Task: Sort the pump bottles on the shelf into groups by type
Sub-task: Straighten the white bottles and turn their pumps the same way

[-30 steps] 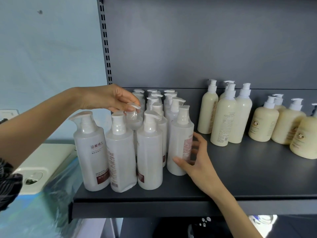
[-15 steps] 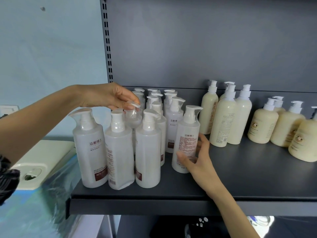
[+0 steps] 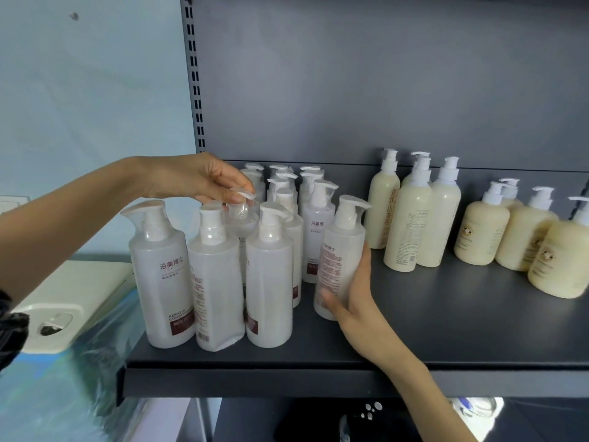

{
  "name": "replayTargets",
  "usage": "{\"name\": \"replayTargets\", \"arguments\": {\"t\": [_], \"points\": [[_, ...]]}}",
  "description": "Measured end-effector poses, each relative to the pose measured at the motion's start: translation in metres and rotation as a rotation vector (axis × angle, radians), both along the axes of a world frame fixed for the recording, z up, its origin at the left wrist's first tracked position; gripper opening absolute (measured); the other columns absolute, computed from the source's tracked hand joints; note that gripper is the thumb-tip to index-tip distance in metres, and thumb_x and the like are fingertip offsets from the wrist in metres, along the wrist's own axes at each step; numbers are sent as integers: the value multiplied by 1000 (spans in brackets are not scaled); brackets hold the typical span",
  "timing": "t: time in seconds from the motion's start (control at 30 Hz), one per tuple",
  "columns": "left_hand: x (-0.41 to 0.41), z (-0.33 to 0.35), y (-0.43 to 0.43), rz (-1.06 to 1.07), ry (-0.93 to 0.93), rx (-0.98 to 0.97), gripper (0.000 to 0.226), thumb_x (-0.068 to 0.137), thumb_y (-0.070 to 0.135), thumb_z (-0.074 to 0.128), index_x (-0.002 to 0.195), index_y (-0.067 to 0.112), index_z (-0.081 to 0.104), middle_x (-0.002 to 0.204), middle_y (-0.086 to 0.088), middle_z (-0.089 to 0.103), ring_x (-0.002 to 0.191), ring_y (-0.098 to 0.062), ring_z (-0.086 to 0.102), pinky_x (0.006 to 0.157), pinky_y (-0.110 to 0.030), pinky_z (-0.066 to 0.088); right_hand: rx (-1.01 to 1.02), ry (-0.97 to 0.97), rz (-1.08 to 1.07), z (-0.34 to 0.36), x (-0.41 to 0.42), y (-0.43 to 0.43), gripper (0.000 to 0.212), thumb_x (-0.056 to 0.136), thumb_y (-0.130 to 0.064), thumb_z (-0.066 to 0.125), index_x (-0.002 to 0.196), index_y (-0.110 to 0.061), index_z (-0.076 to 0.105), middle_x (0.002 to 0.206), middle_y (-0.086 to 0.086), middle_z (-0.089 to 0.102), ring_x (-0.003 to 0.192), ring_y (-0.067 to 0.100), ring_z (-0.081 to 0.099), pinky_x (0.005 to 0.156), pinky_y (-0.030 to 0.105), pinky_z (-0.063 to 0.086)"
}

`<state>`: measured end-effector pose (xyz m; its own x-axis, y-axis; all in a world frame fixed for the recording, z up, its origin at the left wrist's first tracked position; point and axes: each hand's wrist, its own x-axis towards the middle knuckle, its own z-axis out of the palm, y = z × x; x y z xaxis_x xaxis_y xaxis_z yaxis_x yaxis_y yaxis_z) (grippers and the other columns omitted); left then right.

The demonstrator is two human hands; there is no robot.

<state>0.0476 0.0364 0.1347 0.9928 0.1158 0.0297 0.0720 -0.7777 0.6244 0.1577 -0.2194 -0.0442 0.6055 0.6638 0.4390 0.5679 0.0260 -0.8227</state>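
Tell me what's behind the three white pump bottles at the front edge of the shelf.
More white pump bottles stand in rows toward the grey back panel. The left hand grips one pump top behind them. Most bodies are covered, so their count is unclear.

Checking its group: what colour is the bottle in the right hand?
Translucent white bottle, dark red print; head view.

A shop or stockroom: a dark grey metal shelf (image 3: 446,330) on a slotted upright (image 3: 194,74) carries many identical white pump bottles (image 3: 271,275) left and cream pump bottles (image 3: 404,224) right, shrink-wrapped like retail stock
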Motion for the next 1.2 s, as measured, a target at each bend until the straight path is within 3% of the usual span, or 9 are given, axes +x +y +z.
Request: {"name": "replayTargets", "arguments": {"t": [0.1,0.2,0.37,0.43,0.53,0.7,0.87,1.0,1.2], "points": [[0,0,1,-11,2,-15,27,69,34,68,95,38,73,107,8,72,96,-7,65,98,-40,47,10,-28,7,-1,2,-1,81,94,0,51,148,-37,3,152,-19,24,139,-3,25,115,22,24],[1,0,0,-11,0,-8,27,70,34,68,97,35,73,107,7,72,95,-8,65,99,-42,46,49,8,-139,-1,5,0,79,86,-7,66,136,-45,18,121,-17,50,115,4,51,89,13,46],[2,-1,-1,12,-18,-11,26,72,29,68,97,29,73,105,5,73,97,-18,63,104,-53,40,-10,-27,-8,-3,5,2,85,89,-1,60,145,-42,10,146,-20,34,134,-4,33,114,31,31],[2,-1,-1,15,-21,-12,28,71,28,68,99,26,73,105,4,73,98,-20,62,105,-54,39,5,7,-85,-2,4,3,85,85,-7,67,131,-55,15,131,-25,44,121,-4,46,107,36,41],[2,-1,0,11,-17,-4,29,71,31,68,99,27,73,106,4,73,99,-20,62,104,-54,40,5,-14,-308,-2,4,4,82,73,-29,79,127,-49,21,114,-18,48,100,4,56,88,38,52],[3,-2,3,-1,-22,-10,30,69,34,68,99,32,73,107,5,73,107,-28,63,104,-54,40,-6,8,-53,-3,4,2,79,90,-13,61,139,-50,11,141,-20,32,131,-2,35,108,18,31],[3,-4,5,-13,-30,-21,29,69,35,69,98,36,73,107,7,72,101,-17,64,104,-54,40,32,64,-240,-1,5,4,81,80,-17,75,143,-25,26,118,-11,52,105,-1,54,97,28,46],[2,-4,6,-9,-31,-20,31,68,36,69,98,38,72,108,7,72,108,-24,64,103,-52,42,-13,29,-245,-1,1,9,71,80,-26,75,136,-27,32,129,-7,44,113,5,50,97,26,44],[0,-2,3,-4,-8,-37,39,62,52,76,98,38,73,109,9,72,100,-9,66,104,-49,42,-7,41,-325,3,2,21,67,75,-29,78,126,-27,35,126,-6,48,106,10,53,92,35,49]]}}
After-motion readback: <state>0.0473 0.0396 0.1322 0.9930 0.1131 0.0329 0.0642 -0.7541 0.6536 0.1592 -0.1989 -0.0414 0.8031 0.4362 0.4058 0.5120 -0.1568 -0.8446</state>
